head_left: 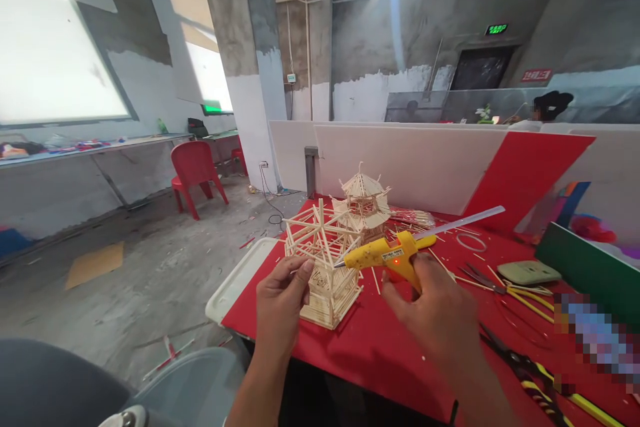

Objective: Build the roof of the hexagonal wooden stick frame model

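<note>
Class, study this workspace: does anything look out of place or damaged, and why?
Yes. A flat brown sheet lies on the floor, as if discarded. Loose sticks are scattered untidily across the red tabletop beside the stick model. White paint on the back wall ends raggedly, seemingly unfinished.

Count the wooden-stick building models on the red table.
2: an open-framed model near the tip of the hot glue gun, and a roofed pagoda model behind it, partly hidden. Others may be hidden.
</note>
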The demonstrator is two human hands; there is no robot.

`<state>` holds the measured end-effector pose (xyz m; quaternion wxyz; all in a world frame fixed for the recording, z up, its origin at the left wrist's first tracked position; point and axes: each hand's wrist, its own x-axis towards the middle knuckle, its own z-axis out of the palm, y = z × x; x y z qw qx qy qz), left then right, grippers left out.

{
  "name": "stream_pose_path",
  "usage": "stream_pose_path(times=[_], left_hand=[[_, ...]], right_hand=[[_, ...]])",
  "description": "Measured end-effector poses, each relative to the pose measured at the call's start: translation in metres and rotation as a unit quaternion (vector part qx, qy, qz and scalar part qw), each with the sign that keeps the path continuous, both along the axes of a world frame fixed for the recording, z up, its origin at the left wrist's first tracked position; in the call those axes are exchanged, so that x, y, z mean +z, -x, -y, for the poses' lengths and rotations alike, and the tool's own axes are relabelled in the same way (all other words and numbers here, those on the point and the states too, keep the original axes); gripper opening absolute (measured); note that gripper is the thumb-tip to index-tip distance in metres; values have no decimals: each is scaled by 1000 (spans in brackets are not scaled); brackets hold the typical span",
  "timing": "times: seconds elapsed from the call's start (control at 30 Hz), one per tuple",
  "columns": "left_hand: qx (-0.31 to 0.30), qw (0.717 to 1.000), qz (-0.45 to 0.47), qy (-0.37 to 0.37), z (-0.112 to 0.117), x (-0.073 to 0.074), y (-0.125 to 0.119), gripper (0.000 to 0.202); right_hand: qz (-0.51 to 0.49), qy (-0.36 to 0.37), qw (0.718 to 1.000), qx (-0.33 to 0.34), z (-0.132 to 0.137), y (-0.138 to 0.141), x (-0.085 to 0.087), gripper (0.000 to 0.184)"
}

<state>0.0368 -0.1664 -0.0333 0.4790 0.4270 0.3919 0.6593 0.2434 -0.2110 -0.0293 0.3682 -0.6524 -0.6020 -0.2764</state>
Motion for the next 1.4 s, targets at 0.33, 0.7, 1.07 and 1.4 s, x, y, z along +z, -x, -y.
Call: stream_pose_path(times=[0.33, 0.7, 1.07, 1.4], left_hand=[[44, 969, -212, -119, -14, -1, -6, 15], [50, 960, -240, -136, -16, 0, -6, 12], [53, 955, -263, -129, -14, 3, -7, 13], [48, 955, -263, -127, -13, 4, -7, 13]], right_hand=[[12, 38, 999, -18, -9, -1, -2, 29], [8, 45, 999, -6, -14, -1, -4, 25], [2, 55, 998, -3, -15, -2, -6, 23], [-2, 71, 997, -4, -14, -3, -6, 21]])
